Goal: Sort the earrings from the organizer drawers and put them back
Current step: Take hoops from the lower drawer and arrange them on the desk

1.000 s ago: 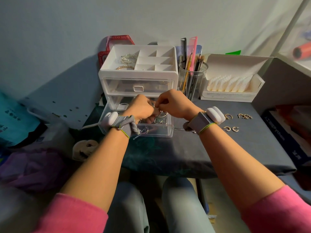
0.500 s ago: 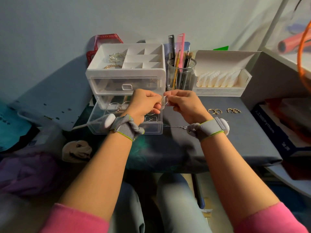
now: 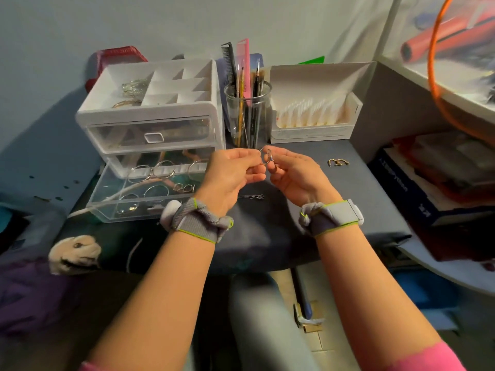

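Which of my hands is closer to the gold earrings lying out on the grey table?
Right. Your right hand is just left of the gold earrings; your left hand is farther left, beyond the right.

Pink sleeves (image 3: 417,357); grey lime-edged wristbands (image 3: 198,223) on both wrists

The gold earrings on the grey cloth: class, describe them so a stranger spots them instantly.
Find the white organizer, then the white box right of the brush cup. In front of that box, on the bare grey cloth, lie the small gold earrings, alone, outside any drawer.
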